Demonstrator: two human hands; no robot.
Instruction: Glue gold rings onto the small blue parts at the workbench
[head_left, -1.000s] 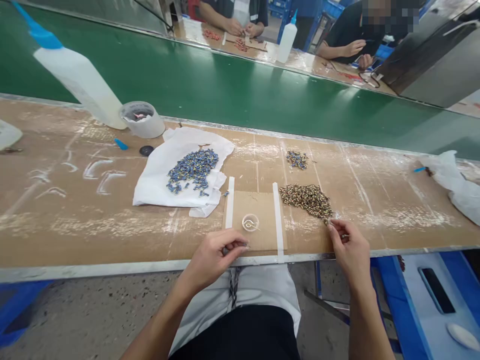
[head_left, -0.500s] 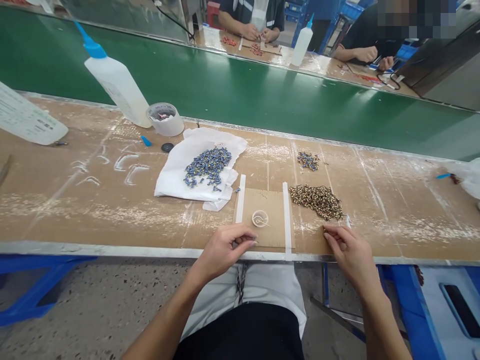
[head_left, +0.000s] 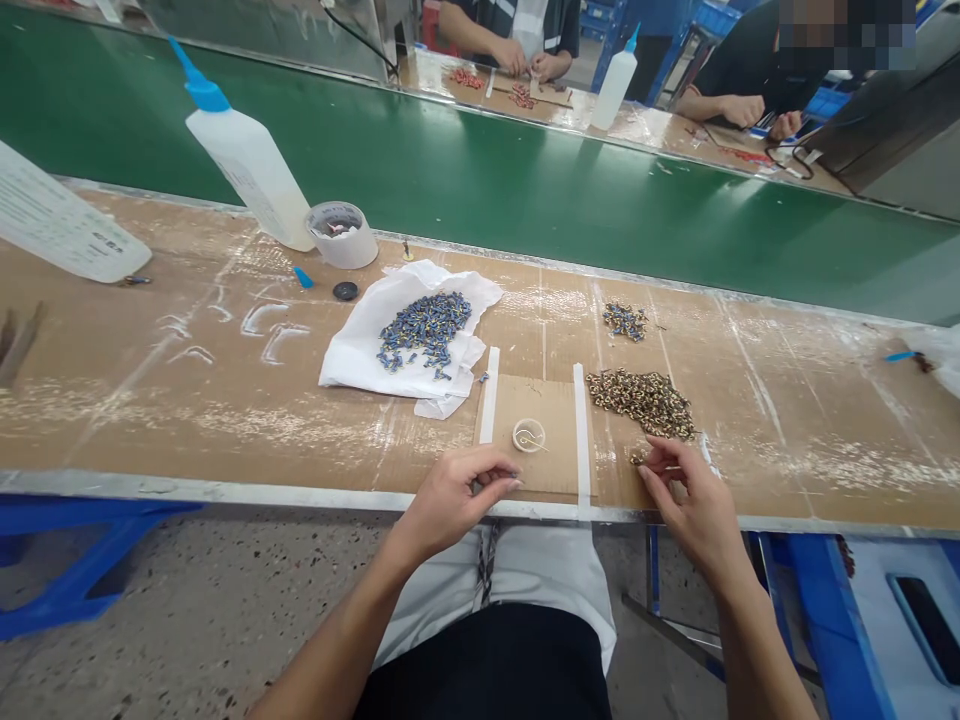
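Note:
My left hand (head_left: 465, 490) is closed in a pinch over the near edge of a cardboard pad (head_left: 555, 420). Whatever its fingertips hold is too small to name. Just beyond them, a small round cup (head_left: 529, 436) with a pale curled strand in it sits on the pad, between two white strips. To the right, my right hand (head_left: 690, 490) has thumb and forefinger slightly apart. A tiny brass-coloured part (head_left: 637, 460) lies at those fingertips, in front of a pile of brass-coloured parts (head_left: 645, 400).
Blue-and-yellow small parts (head_left: 427, 330) lie on white paper (head_left: 345, 365); a smaller blue pile (head_left: 624, 321) is at right. A tape roll (head_left: 352, 240) and glue-type bottles (head_left: 255, 175) stand at back left. Past the green belt (head_left: 480, 180), two people work.
My right thumb and forefinger have spread apart, and a brass-coloured part now shows left of them. My left hand keeps its pinch. The whole view has shifted slightly.

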